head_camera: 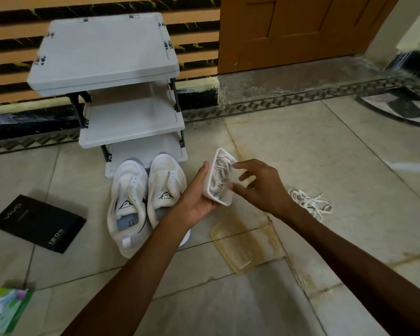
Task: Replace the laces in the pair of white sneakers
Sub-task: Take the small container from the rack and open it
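Tiled floor (301, 154); white sneakers (129, 190) unlaced; left grip (197, 202) holds tub (222, 202); right grip (260, 187) wide

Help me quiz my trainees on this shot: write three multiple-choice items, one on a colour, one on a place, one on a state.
1. The flat box left of the sneakers is: A black, B red, C yellow.
2. The loose laces lie: A in a sneaker, B on the box, C on the floor right of the right hand.
3. The white container in the left hand is: A lidded, B open with laces inside, C open and empty.
Key: 1 A, its cover is black; 2 C, they sprawl on the floor; 3 B, laces fill it, a clear lid lies on the floor.
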Demonstrator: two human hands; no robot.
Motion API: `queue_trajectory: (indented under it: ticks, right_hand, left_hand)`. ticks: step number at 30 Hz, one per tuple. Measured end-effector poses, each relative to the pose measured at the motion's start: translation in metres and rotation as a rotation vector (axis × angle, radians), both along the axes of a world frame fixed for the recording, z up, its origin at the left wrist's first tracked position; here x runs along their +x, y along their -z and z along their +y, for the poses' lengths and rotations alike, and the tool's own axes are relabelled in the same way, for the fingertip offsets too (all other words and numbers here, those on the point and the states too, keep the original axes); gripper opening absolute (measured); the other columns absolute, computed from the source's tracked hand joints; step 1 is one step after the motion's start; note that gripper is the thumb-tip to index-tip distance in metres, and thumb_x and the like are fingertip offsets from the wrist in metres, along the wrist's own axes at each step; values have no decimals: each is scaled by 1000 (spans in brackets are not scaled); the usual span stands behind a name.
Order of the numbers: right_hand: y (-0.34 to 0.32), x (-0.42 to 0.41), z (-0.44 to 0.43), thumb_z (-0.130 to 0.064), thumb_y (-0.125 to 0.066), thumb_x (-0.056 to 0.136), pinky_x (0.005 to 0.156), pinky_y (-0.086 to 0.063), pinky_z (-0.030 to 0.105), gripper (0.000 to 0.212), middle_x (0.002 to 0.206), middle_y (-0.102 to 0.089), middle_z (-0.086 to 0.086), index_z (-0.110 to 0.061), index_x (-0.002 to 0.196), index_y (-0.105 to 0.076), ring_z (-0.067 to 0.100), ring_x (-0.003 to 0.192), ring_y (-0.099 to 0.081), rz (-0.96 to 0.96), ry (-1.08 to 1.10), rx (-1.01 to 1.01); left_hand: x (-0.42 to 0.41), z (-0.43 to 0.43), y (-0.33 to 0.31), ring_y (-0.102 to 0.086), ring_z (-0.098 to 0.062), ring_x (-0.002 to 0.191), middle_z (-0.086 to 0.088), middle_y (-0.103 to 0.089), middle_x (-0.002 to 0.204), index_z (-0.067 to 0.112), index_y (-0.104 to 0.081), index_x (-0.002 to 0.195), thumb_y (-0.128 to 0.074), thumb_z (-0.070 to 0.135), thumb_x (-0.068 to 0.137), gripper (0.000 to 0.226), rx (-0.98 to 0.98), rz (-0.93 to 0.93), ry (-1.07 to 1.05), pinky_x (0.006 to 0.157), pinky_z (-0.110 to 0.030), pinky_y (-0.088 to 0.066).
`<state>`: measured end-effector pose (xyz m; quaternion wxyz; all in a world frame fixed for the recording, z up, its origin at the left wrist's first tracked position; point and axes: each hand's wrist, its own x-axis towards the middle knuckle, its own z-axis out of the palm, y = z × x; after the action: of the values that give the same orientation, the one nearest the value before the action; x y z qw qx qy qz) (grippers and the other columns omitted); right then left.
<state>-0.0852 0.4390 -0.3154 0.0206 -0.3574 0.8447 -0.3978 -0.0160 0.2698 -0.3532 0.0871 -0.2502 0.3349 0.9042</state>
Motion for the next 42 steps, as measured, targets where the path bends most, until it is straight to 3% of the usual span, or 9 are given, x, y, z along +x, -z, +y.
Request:
queue_trajectory:
  ticks: [4, 12, 16, 20, 24, 28, 35, 39, 42]
  right_hand:
    - [7, 3, -25, -39, -82, 68, 73, -44, 20, 69, 117, -63, 3, -18, 130, -57, 16, 91, -62, -54, -53, 187]
    - [20, -4, -44, -26, -81, 66, 59, -33, 22, 28, 79, -62, 1, -15, 89, -69, 12, 66, -51, 13, -13, 175]
    - [23, -11, -46, -20, -80, 65, 55, -43, 29, 22, 73, -68, 4, -9, 81, -70, 19, 62, -59, -47, -26, 230]
    - [22, -19, -34, -15, -80, 55, 45, -33, 27, 32, 50, -49, -3, -18, 54, -48, 10, 45, -40, -131, 42, 142]
    - [24, -49, -10, -20, -76, 57, 52, -40, 34, 27, 58, -55, 8, -8, 63, -52, 24, 54, -50, -130, 287, 72]
    - [38, -73, -9, -20, -73, 64, 51, -30, 25, 25, 57, -49, -3, -16, 68, -48, 19, 55, -47, -121, 390, 219]
    - [51, -89, -14, -26, -75, 77, 65, -39, 23, 29, 98, -71, 11, -13, 100, -65, 30, 89, -67, -167, 224, 371]
    - [36, -83, 18, -28, -72, 81, 79, -52, 32, 34, 112, -69, 7, -19, 113, -64, 24, 91, -66, -111, 292, 468]
    - [34, -65, 58, -43, -67, 83, 92, -47, 43, 44, 130, -59, 6, -28, 123, -59, 28, 114, -55, -22, 383, 687]
  left_hand:
    - [0, 9, 1, -69, -24, 104, -11, -68, 120, 15, -61, 128, -52, 52, 95, 51, 15, -20, 4, 89, -41, -56]
    - [2, 8, 2, -58, -28, 121, -15, -63, 130, 11, -56, 135, -53, 47, 95, 54, 43, -48, -51, 107, -49, -42]
    - [0, 12, 1, -63, -29, 112, -15, -66, 123, 13, -58, 131, -51, 47, 96, 49, -93, -76, -23, 100, -50, -48]
    - [1, 11, 6, -60, -31, 119, -14, -65, 126, 15, -54, 135, -46, 48, 98, 51, -212, -31, -67, 102, -50, -47]
    - [1, 1, 6, -63, -29, 110, -12, -64, 125, 23, -48, 137, -48, 55, 94, 54, -239, -93, -179, 76, -41, -55]
    - [4, -1, 8, -65, -21, 97, -7, -67, 116, 25, -51, 134, -54, 55, 90, 53, -258, -134, -239, 66, -35, -53]
    - [10, 5, 16, -65, -20, 96, -8, -67, 117, 25, -52, 134, -61, 57, 77, 67, -254, -110, -242, 64, -33, -53]
    - [10, 4, 13, -64, -21, 97, -11, -65, 121, 23, -52, 135, -58, 55, 81, 63, -284, -94, -222, 66, -33, -52]
    - [9, 12, 9, -61, -28, 110, -14, -62, 128, 22, -51, 137, -51, 51, 92, 53, -311, -90, -143, 80, -40, -52]
